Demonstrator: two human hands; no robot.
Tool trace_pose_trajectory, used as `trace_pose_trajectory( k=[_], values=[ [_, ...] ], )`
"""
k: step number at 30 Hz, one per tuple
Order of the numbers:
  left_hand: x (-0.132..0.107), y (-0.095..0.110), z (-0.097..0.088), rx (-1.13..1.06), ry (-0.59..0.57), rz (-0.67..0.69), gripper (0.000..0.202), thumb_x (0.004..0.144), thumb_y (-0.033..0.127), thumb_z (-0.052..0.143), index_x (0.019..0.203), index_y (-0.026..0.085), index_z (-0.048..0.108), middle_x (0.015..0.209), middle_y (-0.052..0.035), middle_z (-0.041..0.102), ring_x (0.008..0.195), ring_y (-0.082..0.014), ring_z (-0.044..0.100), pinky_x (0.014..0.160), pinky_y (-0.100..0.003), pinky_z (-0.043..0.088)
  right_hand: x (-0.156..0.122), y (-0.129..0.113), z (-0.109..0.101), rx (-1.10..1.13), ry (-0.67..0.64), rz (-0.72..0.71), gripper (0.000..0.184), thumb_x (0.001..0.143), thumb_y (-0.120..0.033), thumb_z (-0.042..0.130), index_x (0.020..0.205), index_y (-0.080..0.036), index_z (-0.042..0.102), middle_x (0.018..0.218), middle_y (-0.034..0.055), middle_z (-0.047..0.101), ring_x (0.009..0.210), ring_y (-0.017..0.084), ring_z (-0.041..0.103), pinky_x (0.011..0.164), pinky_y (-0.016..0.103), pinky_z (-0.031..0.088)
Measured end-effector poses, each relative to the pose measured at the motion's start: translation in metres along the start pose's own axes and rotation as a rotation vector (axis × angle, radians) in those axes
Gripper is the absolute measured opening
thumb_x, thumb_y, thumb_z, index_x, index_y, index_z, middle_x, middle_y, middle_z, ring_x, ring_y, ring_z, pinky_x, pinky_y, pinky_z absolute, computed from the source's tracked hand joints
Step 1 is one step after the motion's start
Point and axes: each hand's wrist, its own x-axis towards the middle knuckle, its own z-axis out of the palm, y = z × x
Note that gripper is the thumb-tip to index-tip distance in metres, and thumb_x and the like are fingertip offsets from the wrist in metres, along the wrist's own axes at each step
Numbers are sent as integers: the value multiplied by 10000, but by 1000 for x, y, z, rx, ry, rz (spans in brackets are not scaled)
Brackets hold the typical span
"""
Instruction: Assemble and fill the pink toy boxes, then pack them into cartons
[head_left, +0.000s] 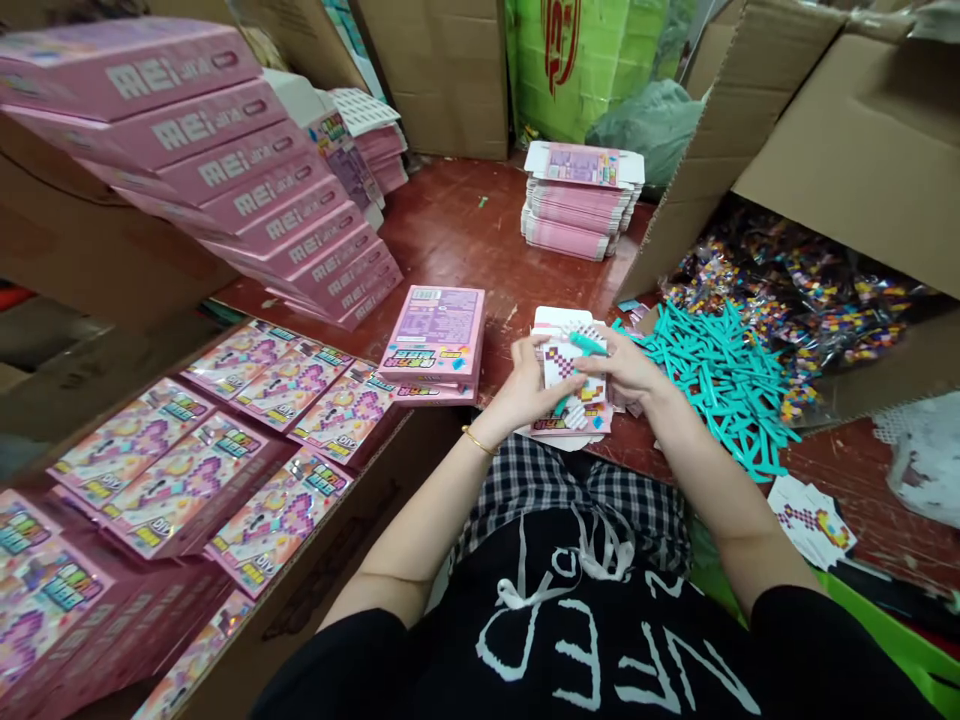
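Observation:
Close to my body, over the table's front edge, both hands grip a white card (562, 372) printed with a colourful pixel pattern. My left hand (531, 382) is closed on its left side, with the thumb across the front. From the right, my right hand (624, 362) holds the same bundle, fingers curled on its upper part. A teal plastic stick (588, 344) lies at the top of the card beside my right fingers. White studded pieces (576, 414) show at the bundle's lower edge. Beneath is a flat pink carton (564, 318) with white flaps; my hands hide part of it.
Pink boxes (435, 330) lie left of my hands. A tall box stack (247, 165) leans at far left above an open carton of boxes (187, 470). Flat cartons (581, 205) stand behind. At right are teal sticks (720, 370), bagged beads (795, 280) and loose cards (810, 520).

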Motion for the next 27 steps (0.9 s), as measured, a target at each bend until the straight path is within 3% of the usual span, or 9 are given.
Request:
trace_pose_trajectory(
  k=[3,6,8,10,12,15,20,24,27],
  values=[
    [3,-27,-5,144,169,-30,877,706,565,786,1348,155,352,1419,-194,332,1369,-331,407,1153,-497,368,61,0,-34,57,208,-200,593,545,-325,922,1055,-252,630,1068,-2,747,995,203,698,916,370,591],
    [-11,-53,4,248,100,-152,946,656,569,826,1364,132,375,1368,-208,418,1357,-379,408,1149,-555,338,112,11,-69,126,420,-282,504,563,-260,884,975,-258,594,970,-45,755,918,160,701,883,317,593],
    [-20,-63,13,281,82,-199,964,637,556,846,1376,133,392,1351,-210,464,1344,-397,418,1126,-578,347,128,23,-79,111,382,-156,495,551,-188,864,964,-245,599,905,-46,760,821,149,701,809,299,605],
    [-24,-67,19,299,111,-209,980,625,555,856,1384,133,402,1362,-219,480,1339,-404,424,1115,-588,349,128,33,-75,67,209,30,502,554,-164,856,997,-218,626,884,-14,768,752,158,701,726,299,610],
    [-23,-66,20,314,144,-196,1018,594,556,874,1392,129,407,1408,-231,461,1365,-415,396,1133,-602,321,116,36,-62,30,38,152,486,584,-200,858,1022,-188,649,896,23,771,734,169,706,683,299,607],
    [-23,-54,17,206,193,-151,1040,594,527,881,1422,146,380,1464,-221,443,1389,-391,399,1160,-589,308,84,26,-36,-25,-55,168,506,616,-276,872,1063,-194,650,920,22,762,750,164,708,697,295,607],
    [-54,-13,5,-243,175,-178,957,609,434,895,1398,171,420,1383,-158,564,1258,-300,573,1099,-480,448,0,-14,-3,-437,-155,-50,663,672,-383,864,1266,-264,596,1264,52,666,1124,238,654,968,413,565],
    [-91,15,1,-355,64,-285,905,603,419,907,1361,169,483,1338,-149,606,1221,-307,600,1082,-487,468,-68,-30,12,-738,-203,-250,757,787,-418,785,1455,-295,450,1487,83,485,1313,278,529,1096,459,467],
    [-106,21,5,-336,39,-275,891,625,426,893,1368,174,471,1354,-146,589,1246,-310,581,1101,-481,449,-96,-20,20,-836,-203,-292,484,909,-436,645,1355,-274,549,1341,94,574,1227,259,575,1042,448,490]
  ],
)
